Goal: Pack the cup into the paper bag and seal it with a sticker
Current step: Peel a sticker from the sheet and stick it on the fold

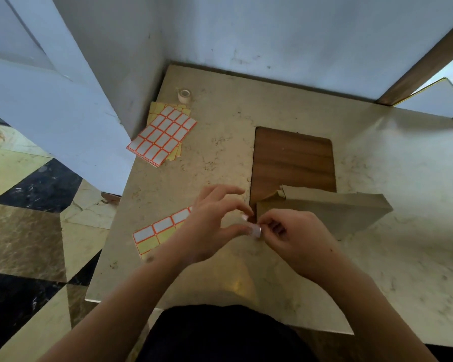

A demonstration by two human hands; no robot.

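Pinching a peeled sticker (255, 232) together, left hand (209, 226) and right hand (290, 239) neared the closed paper bag (324, 212); sealing remained.

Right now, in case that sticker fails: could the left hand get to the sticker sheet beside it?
Probably yes: the left hand partly overlaps the sticker sheet, nothing between, though it's pinching a sticker.

Both bare forearms reach forward from the bottom edge and converge at the middle — the left hand (209, 226) with thumb and forefinger pinched toward the right, its other fingers fanned up and apart. The right hand (290, 239) is curled, knuckles up, its fingertips meeting the left's in a shared grip — on something small and pale.
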